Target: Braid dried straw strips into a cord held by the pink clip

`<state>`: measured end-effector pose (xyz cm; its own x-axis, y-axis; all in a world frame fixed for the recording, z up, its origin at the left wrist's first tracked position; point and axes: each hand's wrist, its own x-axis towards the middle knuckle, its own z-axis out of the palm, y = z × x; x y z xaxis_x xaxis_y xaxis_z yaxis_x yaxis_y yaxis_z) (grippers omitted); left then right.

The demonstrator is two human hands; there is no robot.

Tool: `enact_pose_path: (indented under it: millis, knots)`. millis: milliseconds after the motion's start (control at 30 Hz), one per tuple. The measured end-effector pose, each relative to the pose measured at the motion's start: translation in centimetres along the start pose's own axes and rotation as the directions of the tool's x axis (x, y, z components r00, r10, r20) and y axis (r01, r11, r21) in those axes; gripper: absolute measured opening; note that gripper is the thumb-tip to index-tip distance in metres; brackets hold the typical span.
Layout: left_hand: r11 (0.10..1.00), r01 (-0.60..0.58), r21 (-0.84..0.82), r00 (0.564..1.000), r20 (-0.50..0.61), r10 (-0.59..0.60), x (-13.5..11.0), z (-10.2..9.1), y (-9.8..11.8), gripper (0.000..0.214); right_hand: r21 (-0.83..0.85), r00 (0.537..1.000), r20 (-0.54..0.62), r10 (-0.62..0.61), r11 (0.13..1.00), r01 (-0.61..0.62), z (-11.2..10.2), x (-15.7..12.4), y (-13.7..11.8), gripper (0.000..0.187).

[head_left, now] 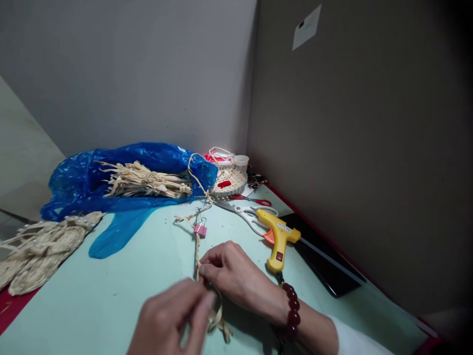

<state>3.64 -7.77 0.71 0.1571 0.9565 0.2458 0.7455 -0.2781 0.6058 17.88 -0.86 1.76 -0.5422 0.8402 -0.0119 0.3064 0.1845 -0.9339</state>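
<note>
A thin braid of pale dried plant strands (197, 246) runs down the table toward me, with a pink binder clip (200, 230) on its upper part. My right hand (236, 276), wearing a dark red bead bracelet (293, 310), pinches the braid between thumb and fingers below the clip. Just left of it and nearer to me, my left hand (173, 315) is blurred by motion. Its thumb and finger are drawn together near the strands; what lies between them is hidden. Loose strand ends (223, 328) hang under the hands.
A yellow glue gun (280, 239), white-handled scissors (247, 213) and a black flat device (325, 261) lie right. A blue plastic bag (70, 182) with a straw bundle (144, 181) and a woven basket (236, 185) stand behind. Woven straw pieces (48, 246) lie left. Walls rise behind.
</note>
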Motion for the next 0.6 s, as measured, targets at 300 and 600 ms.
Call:
enact_pose_path:
  millis: [300,600]
  knots:
    - [0.430,0.611,-0.664,0.790,0.550,-0.272,3.1,-0.8,-2.4,0.027,-0.030,1.000,0.021,0.002,1.000,-0.002,0.1,-0.1,-0.2,0.023]
    - [0.644,0.555,-0.527,0.829,0.418,-0.373,2.9,-1.3,-2.6,0.034,-0.337,1.000,-0.009,-0.019,0.941,0.015,0.0,-1.2,-1.3,0.020]
